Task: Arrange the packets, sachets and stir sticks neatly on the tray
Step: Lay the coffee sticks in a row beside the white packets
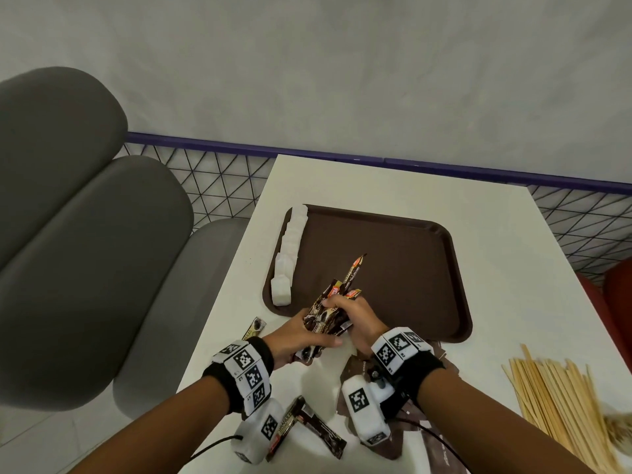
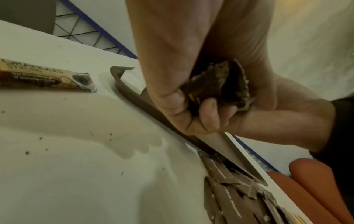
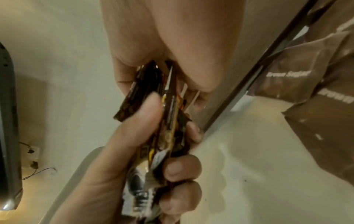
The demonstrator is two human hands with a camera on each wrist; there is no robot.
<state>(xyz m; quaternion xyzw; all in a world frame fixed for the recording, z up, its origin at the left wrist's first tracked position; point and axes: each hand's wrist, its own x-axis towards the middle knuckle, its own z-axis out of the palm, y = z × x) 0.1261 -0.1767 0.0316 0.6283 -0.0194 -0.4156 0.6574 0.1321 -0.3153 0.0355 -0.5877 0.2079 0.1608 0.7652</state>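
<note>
Both hands hold one bundle of dark coffee stick sachets [image 1: 330,311] above the near left corner of the brown tray [image 1: 393,261]. My left hand [image 1: 306,338] grips the bundle's lower end; my right hand [image 1: 354,314] grips its upper part. In the right wrist view the bundle [image 3: 166,121] is clamped between the fingers of both hands. A row of white sachets [image 1: 289,254] lines the tray's left edge. Loose coffee sachets [image 1: 307,429] lie on the table near my left wrist. Brown sugar packets [image 3: 306,78] lie beneath my right wrist. Wooden stir sticks [image 1: 561,405] are heaped at the right.
The white table [image 1: 376,183] ends at a wire mesh fence [image 1: 212,186] with a blue rail. A grey cushioned seat [image 1: 85,234] stands to the left, a red seat [image 1: 612,295] to the right. Another coffee sachet [image 2: 46,75] lies left of the tray's rim.
</note>
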